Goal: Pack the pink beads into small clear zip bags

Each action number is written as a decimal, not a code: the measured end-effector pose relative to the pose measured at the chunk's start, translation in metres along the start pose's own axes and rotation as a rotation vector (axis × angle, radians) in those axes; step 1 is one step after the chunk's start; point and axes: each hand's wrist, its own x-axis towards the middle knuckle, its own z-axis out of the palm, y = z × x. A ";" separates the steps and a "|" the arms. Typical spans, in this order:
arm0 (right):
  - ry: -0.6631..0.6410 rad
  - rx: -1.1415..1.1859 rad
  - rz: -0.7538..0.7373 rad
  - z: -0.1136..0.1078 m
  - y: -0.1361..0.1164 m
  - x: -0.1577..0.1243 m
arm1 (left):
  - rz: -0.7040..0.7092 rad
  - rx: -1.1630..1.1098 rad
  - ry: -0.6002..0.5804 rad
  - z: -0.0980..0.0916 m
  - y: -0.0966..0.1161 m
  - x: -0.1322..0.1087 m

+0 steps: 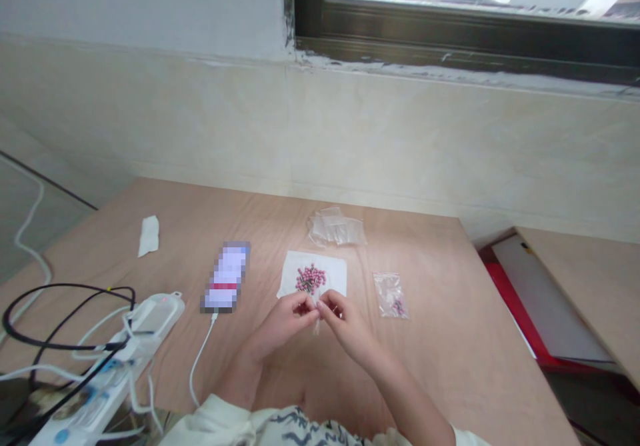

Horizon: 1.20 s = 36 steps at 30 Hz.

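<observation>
My left hand [295, 313] and my right hand [345, 314] meet at the near edge of a white sheet of paper [338, 267]. Thumbs and fingers of both are pinched together on a small clear plastic bag [317, 327], mostly hidden by the fingers. Just beyond the fingertips, a pile of small pink-headed pieces with dark stems [311, 278] lies on the paper. To the right, a clear zip bag [391, 295] lies flat with several pink pieces inside. Behind the paper rests a loose stack of clear plastic bags [337, 227].
Left of the paper lies a phone [226, 277] with a white charging cable [194, 359]. A white power strip [150, 329] with tangled cables fills the left front of the wooden table [450, 339]. A white paper scrap [149, 236] is farther back. Wall and window stand behind.
</observation>
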 end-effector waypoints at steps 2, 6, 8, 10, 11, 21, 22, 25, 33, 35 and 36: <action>-0.028 0.037 0.022 0.000 0.000 0.002 | -0.005 -0.021 -0.029 0.001 0.003 -0.002; -0.015 0.042 0.067 0.001 0.000 0.002 | -0.006 0.006 0.017 0.000 0.005 -0.001; 0.020 0.014 0.082 0.002 -0.001 0.002 | -0.001 0.053 0.080 -0.002 0.003 0.001; 0.057 -0.015 0.102 0.003 -0.001 0.001 | -0.004 0.080 0.145 -0.006 0.001 0.003; 0.076 -0.028 0.114 0.003 0.000 0.001 | -0.006 0.093 0.173 -0.007 0.000 0.003; -0.051 -0.017 0.113 0.008 -0.006 -0.001 | 0.121 0.328 0.031 -0.002 0.005 -0.002; -0.049 -0.034 0.117 0.007 -0.006 -0.001 | 0.122 0.333 0.022 -0.001 0.004 -0.002; 0.030 -0.124 0.131 0.004 -0.005 -0.002 | 0.103 0.358 0.030 -0.003 0.003 0.000; 0.036 -0.192 0.123 0.010 0.006 0.002 | 0.178 0.380 0.059 -0.005 0.019 -0.004; 0.055 -0.170 0.145 0.010 0.006 0.002 | 0.213 0.412 0.030 -0.009 0.022 -0.007; 0.064 -0.137 0.146 0.009 0.006 0.003 | 0.231 0.429 0.004 -0.011 0.023 -0.009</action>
